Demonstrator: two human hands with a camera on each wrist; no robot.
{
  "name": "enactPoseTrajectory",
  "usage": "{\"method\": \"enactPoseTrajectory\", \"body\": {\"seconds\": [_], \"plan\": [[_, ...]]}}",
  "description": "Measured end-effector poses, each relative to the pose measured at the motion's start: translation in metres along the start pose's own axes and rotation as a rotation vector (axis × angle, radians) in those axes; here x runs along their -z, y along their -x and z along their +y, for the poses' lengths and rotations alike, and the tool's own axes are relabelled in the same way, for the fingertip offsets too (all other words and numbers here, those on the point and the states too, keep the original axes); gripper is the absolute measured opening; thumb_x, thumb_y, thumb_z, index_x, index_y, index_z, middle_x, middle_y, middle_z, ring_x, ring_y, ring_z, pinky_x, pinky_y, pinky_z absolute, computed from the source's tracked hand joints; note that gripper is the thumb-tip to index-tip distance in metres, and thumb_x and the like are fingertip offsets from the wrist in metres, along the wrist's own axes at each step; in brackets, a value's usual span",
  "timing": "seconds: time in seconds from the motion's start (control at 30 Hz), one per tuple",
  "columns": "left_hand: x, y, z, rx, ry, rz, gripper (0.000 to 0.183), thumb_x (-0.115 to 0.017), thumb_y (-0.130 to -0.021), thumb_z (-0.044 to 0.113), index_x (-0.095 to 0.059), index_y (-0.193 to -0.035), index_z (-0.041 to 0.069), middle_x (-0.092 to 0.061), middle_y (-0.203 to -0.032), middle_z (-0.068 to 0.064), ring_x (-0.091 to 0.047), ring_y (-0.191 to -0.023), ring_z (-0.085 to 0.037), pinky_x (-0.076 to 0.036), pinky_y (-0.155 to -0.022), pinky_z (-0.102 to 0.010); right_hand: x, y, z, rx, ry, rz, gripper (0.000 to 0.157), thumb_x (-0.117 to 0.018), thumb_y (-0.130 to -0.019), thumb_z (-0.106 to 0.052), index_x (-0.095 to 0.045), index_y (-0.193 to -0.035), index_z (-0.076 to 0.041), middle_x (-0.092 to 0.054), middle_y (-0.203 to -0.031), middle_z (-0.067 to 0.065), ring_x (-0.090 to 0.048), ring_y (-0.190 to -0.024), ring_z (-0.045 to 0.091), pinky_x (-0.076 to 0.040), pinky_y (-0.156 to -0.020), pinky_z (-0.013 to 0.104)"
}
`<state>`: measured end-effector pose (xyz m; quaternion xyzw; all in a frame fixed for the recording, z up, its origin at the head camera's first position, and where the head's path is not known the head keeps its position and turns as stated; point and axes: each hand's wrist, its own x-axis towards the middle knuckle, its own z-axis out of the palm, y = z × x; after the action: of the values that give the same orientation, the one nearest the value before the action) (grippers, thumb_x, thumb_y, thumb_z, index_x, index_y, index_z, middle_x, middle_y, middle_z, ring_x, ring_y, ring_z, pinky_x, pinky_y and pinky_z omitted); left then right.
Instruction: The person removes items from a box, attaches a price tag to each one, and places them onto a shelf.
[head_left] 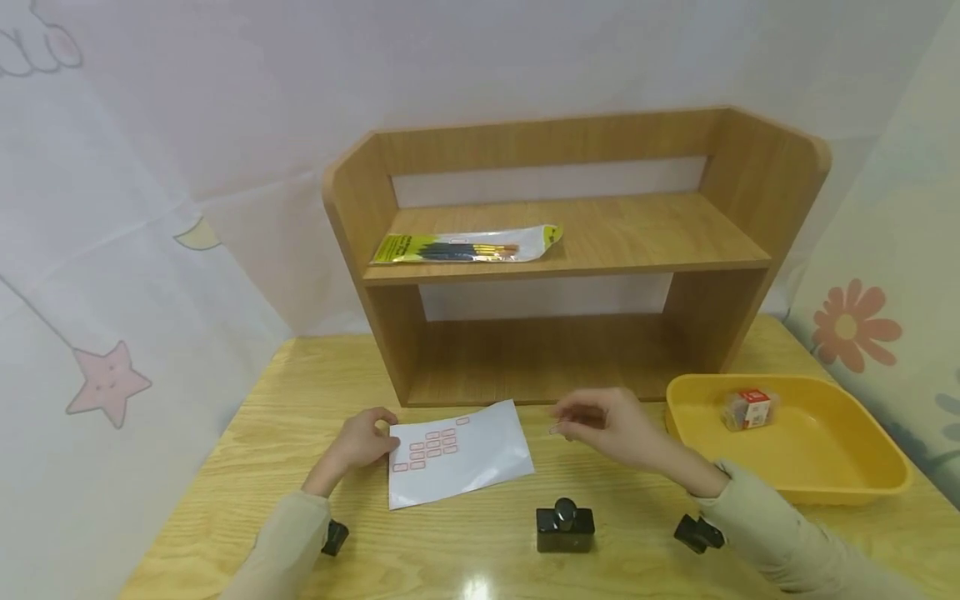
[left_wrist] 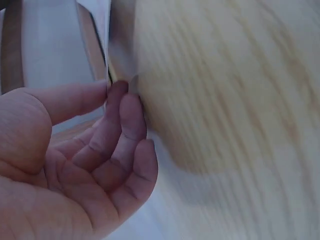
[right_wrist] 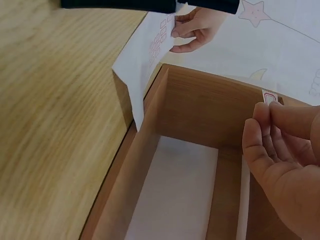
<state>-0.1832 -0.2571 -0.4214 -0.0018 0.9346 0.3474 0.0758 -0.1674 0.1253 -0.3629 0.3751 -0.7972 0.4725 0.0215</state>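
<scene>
One small red-bordered sticker (right_wrist: 270, 97) is best held lightly by its edge, I judge, with the white sticker sheet (head_left: 467, 462) kept steady. The right hand (head_left: 617, 427) pinches this sticker at its closed thumb and finger tips. Left of these fingers, the left hand (head_left: 364, 437) pinches the sheet's edge, its other fingers curled.

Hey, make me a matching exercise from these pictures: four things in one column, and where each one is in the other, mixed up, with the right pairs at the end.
1. white sheet
2. small label
3. brush pack
4. clear package

A. on the upper shelf
B. pinched by the right hand
C. inside the yellow tray
D. held by the left hand

Pairs: 1-D, 2-B, 3-A, 4-C
</scene>
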Motion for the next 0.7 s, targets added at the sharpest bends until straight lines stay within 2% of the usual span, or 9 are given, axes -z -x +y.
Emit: {"method": "enactPoseTrajectory", "body": {"seconds": [0.13, 0.27, 0.43, 0.5, 0.57, 0.63, 0.7], "plan": [[0.002, -0.001, -0.003, 0.009, -0.095, 0.048, 0.034, -0.064, -0.082, 0.004, -0.057, -0.114, -0.008, -0.063, -0.069, -0.005, -0.056, -0.057, -0.015, -0.043, -0.051, -0.026, 0.001, 0.013, 0.003, -0.056, 0.001, 0.025, 0.005, -0.07, -0.086, -0.003, -0.071, -0.091, -0.004, -0.07, -0.086, 0.003, -0.065, -0.075, 0.01, -0.055, -0.067, 0.025], [0.004, -0.002, -0.004, 0.011, -0.142, 0.09, 0.034, -0.065, -0.081, 0.005, -0.058, -0.112, -0.008, -0.062, -0.072, -0.007, -0.055, -0.062, -0.017, -0.043, -0.054, -0.029, 0.0, 0.024, 0.009, -0.052, 0.003, 0.07, 0.01, -0.07, -0.082, 0.004, -0.071, -0.087, -0.005, -0.07, -0.084, 0.001, -0.065, -0.075, 0.008, -0.055, -0.067, 0.025], [0.005, -0.001, -0.003, 0.034, -0.196, 0.14, 0.035, -0.065, -0.083, 0.008, -0.058, -0.114, -0.007, -0.066, -0.084, -0.013, -0.061, -0.071, -0.022, -0.049, -0.06, -0.036, -0.001, 0.039, 0.012, -0.045, 0.011, 0.116, 0.013, -0.071, -0.081, 0.005, -0.071, -0.087, -0.007, -0.07, -0.085, 0.001, -0.065, -0.075, 0.007, -0.055, -0.066, 0.025], [0.002, 0.003, 0.007, 0.021, -0.211, 0.198, 0.033, -0.064, -0.084, 0.009, -0.059, -0.113, -0.006, -0.068, -0.088, -0.015, -0.063, -0.073, -0.023, -0.05, -0.06, -0.037, -0.001, 0.045, 0.009, -0.056, 0.015, 0.131, 0.013, -0.07, -0.082, 0.005, -0.07, -0.087, -0.007, -0.07, -0.085, 0.002, -0.065, -0.074, 0.008, -0.055, -0.065, 0.024], [-0.002, 0.012, 0.025, -0.031, -0.19, 0.273, 0.028, -0.065, -0.086, 0.01, -0.062, -0.109, -0.004, -0.068, -0.087, -0.015, -0.063, -0.072, -0.022, -0.05, -0.058, -0.036, -0.002, 0.05, 0.004, -0.072, 0.018, 0.151, 0.013, -0.071, -0.082, 0.004, -0.07, -0.088, -0.007, -0.07, -0.084, 0.001, -0.065, -0.072, 0.008, -0.055, -0.063, 0.024], [-0.007, 0.024, 0.05, -0.13, -0.142, 0.348, 0.019, -0.066, -0.086, 0.011, -0.067, -0.101, 0.0, -0.069, -0.081, -0.011, -0.063, -0.067, -0.019, -0.05, -0.056, -0.034, -0.004, 0.054, -0.003, -0.084, 0.027, 0.172, 0.013, -0.072, -0.082, 0.002, -0.069, -0.088, -0.009, -0.069, -0.083, -0.001, -0.064, -0.07, 0.007, -0.054, -0.061, 0.024], [-0.015, 0.039, 0.077, -0.246, -0.063, 0.371, 0.011, -0.068, -0.085, 0.012, -0.07, -0.093, 0.004, -0.068, -0.074, -0.003, -0.062, -0.063, -0.014, -0.049, -0.056, -0.03, -0.008, 0.057, -0.011, -0.077, 0.036, 0.201, 0.013, -0.073, -0.081, -0.001, -0.069, -0.087, -0.012, -0.069, -0.081, -0.002, -0.063, -0.067, 0.007, -0.054, -0.059, 0.024]]}}
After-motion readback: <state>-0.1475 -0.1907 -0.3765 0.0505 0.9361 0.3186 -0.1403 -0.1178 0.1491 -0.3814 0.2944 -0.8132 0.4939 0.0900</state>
